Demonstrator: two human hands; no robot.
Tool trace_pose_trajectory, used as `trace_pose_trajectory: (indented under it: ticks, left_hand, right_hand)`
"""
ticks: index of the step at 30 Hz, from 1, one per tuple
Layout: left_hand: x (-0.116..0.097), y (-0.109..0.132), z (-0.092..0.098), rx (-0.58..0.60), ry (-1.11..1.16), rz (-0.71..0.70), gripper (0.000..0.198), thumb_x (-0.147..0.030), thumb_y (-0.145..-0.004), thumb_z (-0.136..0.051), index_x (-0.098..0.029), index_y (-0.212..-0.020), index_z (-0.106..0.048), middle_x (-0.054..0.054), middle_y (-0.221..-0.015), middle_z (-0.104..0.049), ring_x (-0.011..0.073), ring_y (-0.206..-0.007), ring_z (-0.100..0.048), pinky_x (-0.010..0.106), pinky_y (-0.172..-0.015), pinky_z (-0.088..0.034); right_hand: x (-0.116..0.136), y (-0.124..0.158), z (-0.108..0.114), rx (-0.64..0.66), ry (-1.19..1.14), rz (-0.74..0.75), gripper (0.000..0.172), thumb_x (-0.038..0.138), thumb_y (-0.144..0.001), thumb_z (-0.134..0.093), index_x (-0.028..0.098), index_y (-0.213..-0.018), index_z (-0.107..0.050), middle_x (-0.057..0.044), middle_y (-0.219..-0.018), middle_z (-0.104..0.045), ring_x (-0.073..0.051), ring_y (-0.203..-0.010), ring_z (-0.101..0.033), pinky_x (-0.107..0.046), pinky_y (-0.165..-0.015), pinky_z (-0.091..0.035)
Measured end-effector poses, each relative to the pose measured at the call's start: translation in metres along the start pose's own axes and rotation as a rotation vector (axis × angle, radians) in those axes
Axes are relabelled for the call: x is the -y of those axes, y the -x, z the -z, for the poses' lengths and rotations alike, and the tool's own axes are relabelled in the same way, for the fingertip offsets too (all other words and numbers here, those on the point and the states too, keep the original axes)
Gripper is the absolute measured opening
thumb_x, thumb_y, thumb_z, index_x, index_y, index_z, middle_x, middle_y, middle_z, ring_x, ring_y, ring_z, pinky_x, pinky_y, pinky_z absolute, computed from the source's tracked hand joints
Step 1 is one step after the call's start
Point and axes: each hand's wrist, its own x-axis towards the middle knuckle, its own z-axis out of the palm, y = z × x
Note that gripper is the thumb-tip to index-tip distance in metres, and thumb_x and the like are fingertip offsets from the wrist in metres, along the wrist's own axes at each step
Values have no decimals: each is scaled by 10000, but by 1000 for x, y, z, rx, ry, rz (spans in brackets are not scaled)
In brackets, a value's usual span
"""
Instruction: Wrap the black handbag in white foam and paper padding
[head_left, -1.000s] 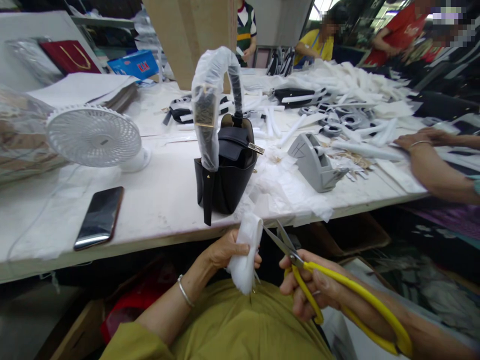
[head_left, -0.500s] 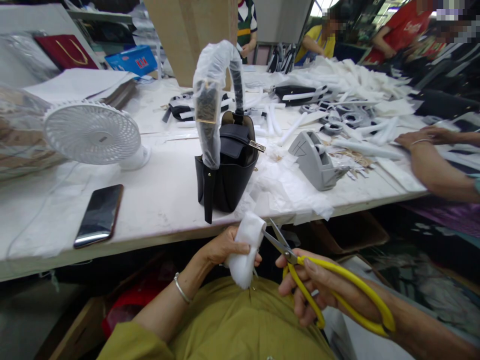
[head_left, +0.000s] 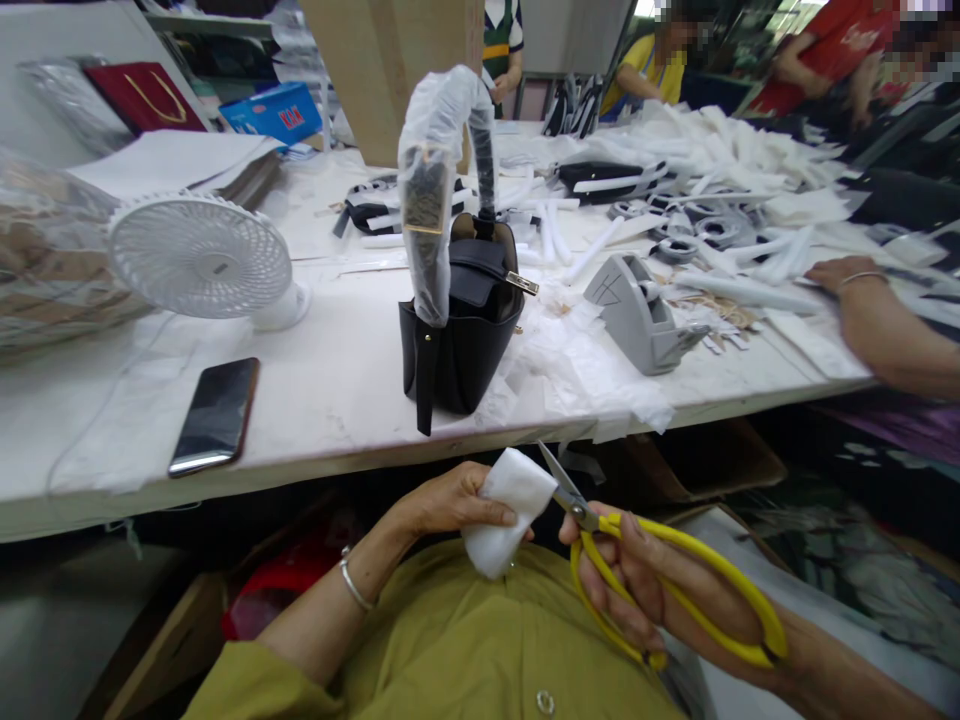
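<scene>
My left hand (head_left: 469, 505) is closed around a folded white foam sheet (head_left: 517, 490), thumb on top, just in front of the table edge. In my right hand (head_left: 626, 570) are yellow-handled scissors (head_left: 705, 560). Their blades are parted at the right corner of the foam; whether the lower blade touches it I cannot tell. Beyond both hands a black handbag (head_left: 465, 350) stands upright on the white table (head_left: 322, 400). Its raised handle (head_left: 427, 210) is wrapped in clear plastic film, and a metal clasp juts out at the right.
A grey tape dispenser (head_left: 637, 315) stands right of the bag beside crumpled white film. To the left are a phone (head_left: 217, 415) and a white fan (head_left: 202, 260). Straps and white strips (head_left: 690, 220) are heaped at the back right, near another person's hand (head_left: 844, 275).
The scissor blades have closed partway at the foam's edge. The foam has turned, its corner pointing right. The camera view has shifted slightly.
</scene>
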Motion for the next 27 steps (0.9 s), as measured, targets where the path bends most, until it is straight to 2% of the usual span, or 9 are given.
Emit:
trace_pose_trajectory:
  ticks: [4,7,12,16,18,23,27]
  left_hand:
    - [1,9,-7,-53,-101,-54,390,-483,-783,-731,-140,-963,-772,86,-913,-750,207,-783,-672,264,-742,-518]
    - [1,14,-11,-74,-186,-93,378,-474,-811,-701,-130,-950,-774,79,-865,-737,188,-743,-642,247,-706,-503]
    - [-4,18,-14,-69,-376,-171,388,-478,-857,-642,-127,-943,-782,61,-811,-723,178,-709,-624,233,-680,-471]
    - [-15,18,-18,-7,-522,-236,411,-492,-903,-577,-141,-974,-780,68,-875,-735,212,-785,-654,253,-743,-475]
    - [-19,17,-21,35,-559,-257,412,-490,-926,-539,-162,-992,-778,76,-936,-740,236,-844,-669,266,-783,-478]
    - [-21,15,-24,2,-595,-346,353,-411,-947,-518,-176,-951,-782,94,-930,-736,254,-851,-674,293,-805,-475]
    - [-14,15,-22,-97,-649,-386,264,-279,-928,-542,-194,-846,-777,81,-843,-717,229,-804,-660,282,-788,-454]
  right_hand:
    - [-6,11,-7,-49,-4,-85,485,639,-852,-609,203,-1064,-593,46,-668,-487,-20,-436,-251,-133,-373,-208]
    - [-12,19,-13,-54,56,-94,506,661,-849,-593,211,-1080,-571,67,-631,-477,-1,-369,-216,-116,-319,-212]
    - [-27,27,-13,3,111,-26,533,673,-890,-510,196,-1125,-535,54,-593,-536,-10,-290,-292,-132,-301,-297]
    - [-34,24,-12,48,62,28,524,662,-920,-462,198,-1156,-520,-32,-800,-631,-49,-429,-473,-179,-422,-423]
    - [-35,20,-15,48,13,55,509,651,-924,-462,195,-1140,-528,-34,-802,-626,-59,-467,-492,-187,-457,-429]
    - [-35,18,-23,-1,-116,6,498,659,-873,-556,203,-1074,-561,49,-624,-507,-15,-379,-256,-123,-346,-263]
    - [-34,22,-23,-26,-102,-7,490,642,-883,-559,206,-1106,-578,85,-539,-462,3,-290,-192,-113,-284,-228]
